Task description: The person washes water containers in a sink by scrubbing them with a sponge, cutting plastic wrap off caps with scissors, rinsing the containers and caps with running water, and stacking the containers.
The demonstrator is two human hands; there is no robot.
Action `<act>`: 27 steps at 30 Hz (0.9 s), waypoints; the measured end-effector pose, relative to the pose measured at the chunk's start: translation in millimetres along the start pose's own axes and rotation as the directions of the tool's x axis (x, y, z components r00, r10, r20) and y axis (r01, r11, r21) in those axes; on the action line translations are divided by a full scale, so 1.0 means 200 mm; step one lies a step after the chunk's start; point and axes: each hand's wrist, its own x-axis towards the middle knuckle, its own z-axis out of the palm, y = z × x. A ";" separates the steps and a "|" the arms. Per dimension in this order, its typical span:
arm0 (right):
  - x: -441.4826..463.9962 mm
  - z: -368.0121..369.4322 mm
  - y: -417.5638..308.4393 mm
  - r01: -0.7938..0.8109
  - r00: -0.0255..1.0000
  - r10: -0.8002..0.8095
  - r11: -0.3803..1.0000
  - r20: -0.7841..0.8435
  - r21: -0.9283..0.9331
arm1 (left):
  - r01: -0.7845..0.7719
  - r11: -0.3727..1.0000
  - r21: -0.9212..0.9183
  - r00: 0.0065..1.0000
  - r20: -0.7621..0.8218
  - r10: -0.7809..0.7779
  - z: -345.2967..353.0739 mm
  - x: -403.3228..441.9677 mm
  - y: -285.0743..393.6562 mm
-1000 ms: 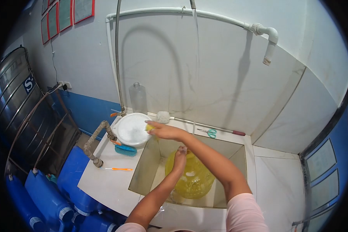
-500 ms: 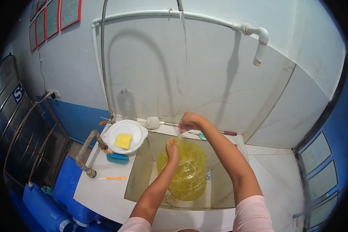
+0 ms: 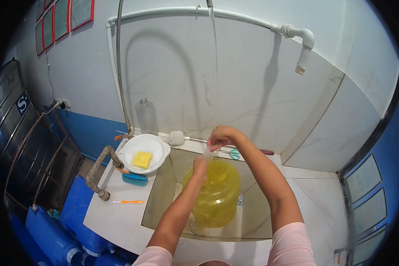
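Note:
A large translucent yellow-green water jug [image 3: 215, 199] stands in the sink [image 3: 157, 204], its neck toward the back wall. My left hand [image 3: 200, 165] is closed at the jug's neck, its fingertips partly hidden. Just above and to the right, my right hand [image 3: 220, 136] has its fingers bent together and pointing down. A whitish, see-through patch shows between the hands; whether it is splashing water or thin plastic I cannot tell. From a hose end [image 3: 209, 3] overhead, a thin stream of water [image 3: 213, 40] falls toward my hands.
Left of the sink are a white basin [image 3: 161, 165] with a yellow sponge [image 3: 142, 159], a blue brush [image 3: 135, 179], and an orange toothbrush [image 3: 131, 202]. Along the back ledge lie a white-headed brush [image 3: 177, 138] and scissors [image 3: 234, 154], with a clear bottle [image 3: 146, 116] behind. Blue containers [image 3: 53, 235] stand lower left.
My left hand has risen slightly to the right, closer to my right hand. The whitish patch between them looks larger. The jug looks more upright and shifted slightly right.

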 end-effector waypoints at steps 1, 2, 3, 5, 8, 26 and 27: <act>0.01 0.00 0.01 0.023 1.000 -0.023 0.999 -0.009 -0.029 | 0.114 0.991 -0.066 0.976 0.194 -0.099 -0.04 -0.01 0.05; 0.00 0.00 0.02 0.018 1.000 -0.018 0.999 -0.005 -0.026 | 0.120 0.991 -0.065 0.976 0.191 -0.105 -0.07 0.01 0.06; 0.00 0.01 0.02 0.014 1.000 -0.013 1.000 0.007 -0.014 | 0.217 0.973 -0.075 0.937 0.296 -0.186 -0.09 0.04 0.08; 0.01 0.02 0.01 0.018 1.000 -0.018 1.000 0.020 0.004 | 0.307 0.950 -0.066 0.881 0.397 -0.257 -0.10 0.10 0.03; 0.01 0.00 0.00 -0.008 1.000 0.008 1.000 0.011 0.001 | -0.003 0.991 -0.134 0.996 -0.086 -0.009 -0.03 0.14 -0.11; 0.01 -0.03 0.01 0.052 0.997 -0.044 0.989 0.060 -0.140 | 0.088 0.955 -0.284 0.987 0.154 -0.045 -0.03 0.03 -0.02; 0.01 -0.03 0.01 0.067 0.996 -0.057 0.986 0.066 -0.153 | 0.096 0.946 -0.308 0.994 0.088 -0.072 0.00 0.02 -0.02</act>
